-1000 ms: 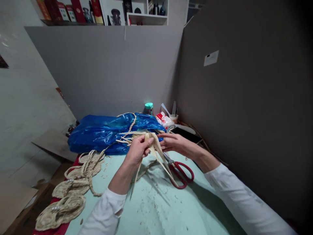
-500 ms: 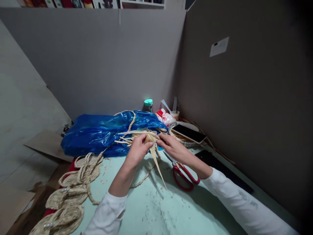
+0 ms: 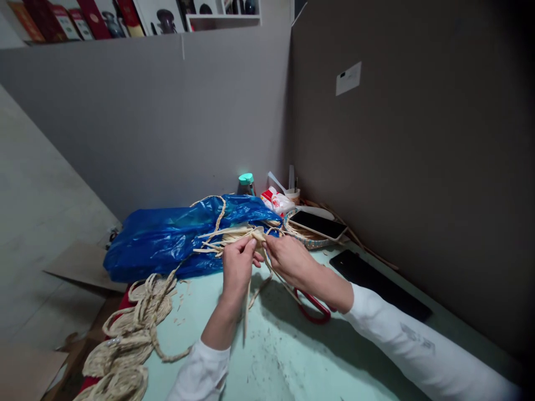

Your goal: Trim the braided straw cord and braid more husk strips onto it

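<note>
Pale dried straw strips (image 3: 258, 235) are pinched between the fingers of both hands above the table. My left hand (image 3: 239, 264) is closed on them from the left, thumb on top. My right hand (image 3: 288, 256) grips them from the right, its fingertips nearly touching the left ones. Loose ends hang below the hands, and a braided cord (image 3: 261, 289) trails on the table beneath. More cut strips (image 3: 209, 244) lie just behind, against a blue plastic bag (image 3: 154, 239). Red-handled scissors (image 3: 313, 309) lie partly hidden under my right forearm.
Coiled braided bundles (image 3: 125, 334) line the table's left edge. To the right, a phone (image 3: 318, 224) rests on a woven basket (image 3: 311, 243), with a black flat object (image 3: 376, 284) nearer. A teal-lidded jar (image 3: 246, 184) and a cup (image 3: 292, 195) stand by the grey partition (image 3: 146, 122).
The wide flat strip that pointed down from my hands is now folded or gathered between the fingers. My right hand has turned over it, and the camera view has shifted.
</note>
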`<state>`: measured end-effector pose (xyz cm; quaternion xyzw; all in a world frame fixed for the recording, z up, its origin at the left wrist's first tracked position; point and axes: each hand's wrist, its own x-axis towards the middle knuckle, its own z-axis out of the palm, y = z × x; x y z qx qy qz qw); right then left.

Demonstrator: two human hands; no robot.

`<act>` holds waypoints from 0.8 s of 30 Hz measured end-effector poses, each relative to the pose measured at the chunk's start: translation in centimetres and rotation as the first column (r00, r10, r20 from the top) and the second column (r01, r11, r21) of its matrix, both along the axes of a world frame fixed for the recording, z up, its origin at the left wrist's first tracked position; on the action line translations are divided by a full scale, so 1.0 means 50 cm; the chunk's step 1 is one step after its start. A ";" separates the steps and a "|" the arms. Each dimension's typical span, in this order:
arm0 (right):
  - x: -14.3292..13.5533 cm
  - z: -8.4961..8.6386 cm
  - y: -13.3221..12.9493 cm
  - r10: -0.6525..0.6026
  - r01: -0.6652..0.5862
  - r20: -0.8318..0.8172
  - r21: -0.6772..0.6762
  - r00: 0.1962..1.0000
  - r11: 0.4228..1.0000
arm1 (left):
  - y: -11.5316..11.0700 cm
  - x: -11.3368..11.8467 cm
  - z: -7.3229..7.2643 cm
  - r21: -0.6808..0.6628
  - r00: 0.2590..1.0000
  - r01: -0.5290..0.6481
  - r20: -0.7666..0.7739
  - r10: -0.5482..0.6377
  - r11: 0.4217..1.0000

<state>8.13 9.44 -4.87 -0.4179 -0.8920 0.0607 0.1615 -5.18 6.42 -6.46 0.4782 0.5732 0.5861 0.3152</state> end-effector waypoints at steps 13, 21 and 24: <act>-0.009 0.001 -0.040 0.063 -0.069 0.195 0.024 0.979 0.997 | -0.013 0.027 -0.013 0.094 0.986 -0.101 0.140 0.087 0.990; 0.033 0.047 0.005 0.155 -0.159 -0.302 0.011 0.941 0.987 | -0.010 0.009 0.006 0.036 0.911 0.073 0.405 -0.081 0.997; 0.027 0.013 0.032 0.238 -0.441 -0.547 -0.275 0.803 0.855 | -0.014 0.016 0.017 0.053 0.872 0.137 0.467 -0.146 0.989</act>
